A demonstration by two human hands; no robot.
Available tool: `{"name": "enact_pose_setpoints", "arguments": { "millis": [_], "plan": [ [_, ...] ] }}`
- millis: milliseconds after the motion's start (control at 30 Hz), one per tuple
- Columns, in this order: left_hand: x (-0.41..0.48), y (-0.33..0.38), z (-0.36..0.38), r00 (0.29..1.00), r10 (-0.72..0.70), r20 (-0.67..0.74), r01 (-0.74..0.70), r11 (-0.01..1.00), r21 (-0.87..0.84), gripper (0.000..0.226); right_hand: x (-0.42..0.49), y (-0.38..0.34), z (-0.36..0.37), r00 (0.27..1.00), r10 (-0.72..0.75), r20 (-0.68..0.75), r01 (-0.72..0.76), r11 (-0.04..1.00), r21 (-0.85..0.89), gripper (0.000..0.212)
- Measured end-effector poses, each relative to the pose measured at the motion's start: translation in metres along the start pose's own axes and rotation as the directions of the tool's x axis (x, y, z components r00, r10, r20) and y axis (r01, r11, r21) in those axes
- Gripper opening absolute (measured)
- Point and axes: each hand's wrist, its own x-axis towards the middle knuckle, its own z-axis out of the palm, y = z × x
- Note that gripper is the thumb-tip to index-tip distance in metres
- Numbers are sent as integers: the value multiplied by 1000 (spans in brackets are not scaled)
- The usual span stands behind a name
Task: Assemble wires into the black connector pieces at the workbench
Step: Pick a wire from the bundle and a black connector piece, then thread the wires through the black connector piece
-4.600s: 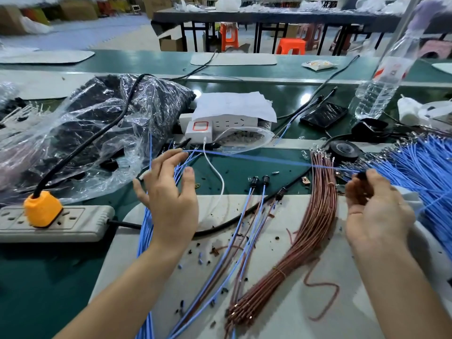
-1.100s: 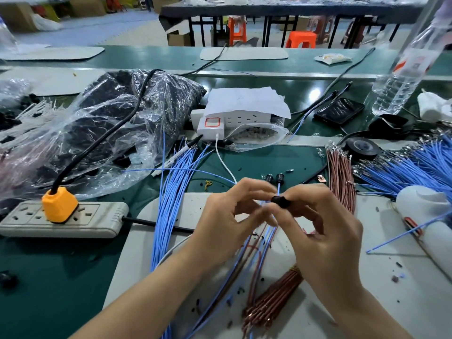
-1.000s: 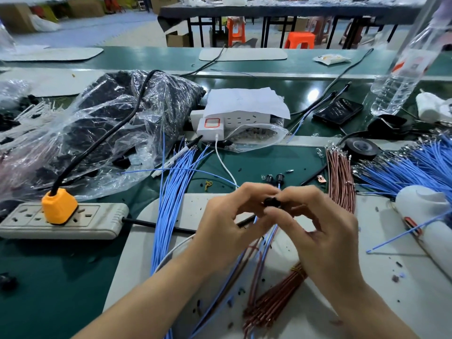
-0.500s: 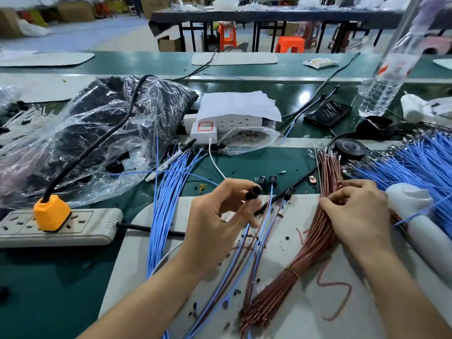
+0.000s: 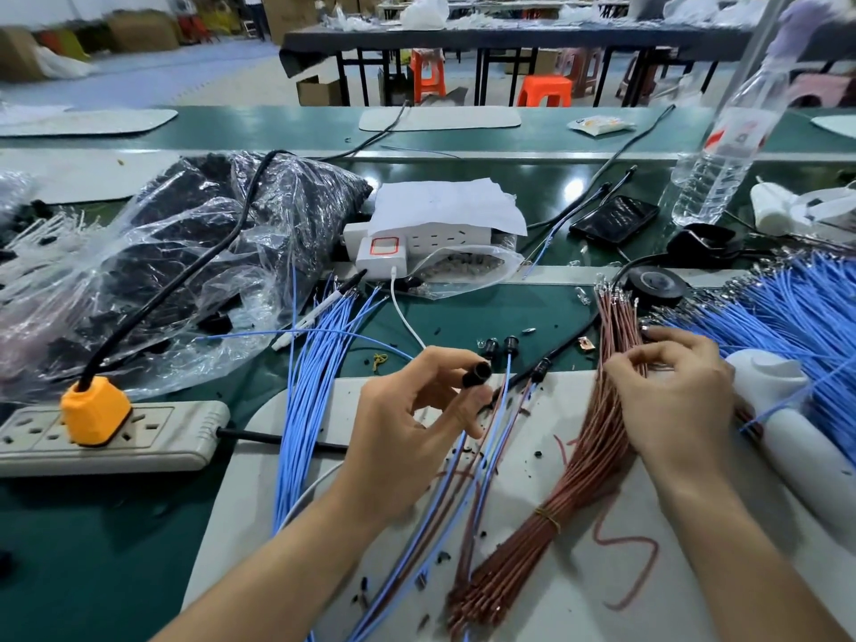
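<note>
My left hand (image 5: pixel 407 424) pinches a small black connector piece (image 5: pixel 477 373) between thumb and fingers above the white mat (image 5: pixel 695 586). A blue wire runs from that piece down across the mat. My right hand (image 5: pixel 671 400) lies on the bundle of brown wires (image 5: pixel 579 474), its fingertips picking at the wires near their terminal ends. Finished assemblies of blue and brown wires with black connectors (image 5: pixel 509 342) lie between the hands. A loose bundle of blue wires (image 5: pixel 315 386) lies left of my left hand.
A plastic bag of black parts (image 5: pixel 185 252) sits at the left. A power strip with an orange plug (image 5: pixel 92 410) lies in front of it. A large fan of blue wires (image 5: pixel 787 317), a white roll (image 5: pixel 787 424), black tape (image 5: pixel 655 284), a phone (image 5: pixel 613 220) and a water bottle (image 5: pixel 718 155) fill the right.
Both hands worked the black connector together a second ago. My right hand has since let go and moved right onto the brown wire bundle; my left hand keeps the connector.
</note>
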Motion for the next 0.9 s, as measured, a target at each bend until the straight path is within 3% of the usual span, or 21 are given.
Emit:
{"name": "enact_pose_setpoints", "arguments": {
  "millis": [67, 133, 233, 333, 500, 600, 700, 800, 900],
  "plan": [
    [1, 0, -1, 1000, 25, 14, -25, 999, 45, 18, -8, -10, -2, 990, -122, -75, 134, 972, 194, 9],
    [2, 0, -1, 998, 38, 43, -42, 994, 104, 19, -19, -20, -1, 957, -289, -21, 279, 900, 333, 10],
    [3, -1, 1, 997, 22, 73, -33, 989, 146, 20, -36, -28, 7, 853, -489, 183, 395, 833, 387, 8],
    [2, -3, 3, 994, 13, 111, -26, 993, 114, 20, -46, -31, 12, 758, -587, 285, 480, 798, 365, 16],
    [3, -5, 2, 997, -52, 52, 51, 998, 31, 18, -42, -26, 10, 756, -522, 395, 396, 845, 359, 19],
    [4, -6, 0, 992, -98, -75, 91, 991, -95, 17, -35, -21, 11, 720, -428, 547, 335, 904, 265, 25],
    [4, -6, 0, 973, -134, -190, 103, 981, -164, 20, -31, -20, 10, 692, -390, 607, 286, 921, 264, 19],
    [4, -5, 1, 964, -121, -237, 79, 981, -178, 18, -27, -23, 5, 629, -363, 688, 206, 931, 303, 19],
    [6, -8, -1, 951, -111, -288, 61, 983, -175, 17, -25, -24, 1, 506, -380, 774, 196, 925, 326, 12]
  ]
}}
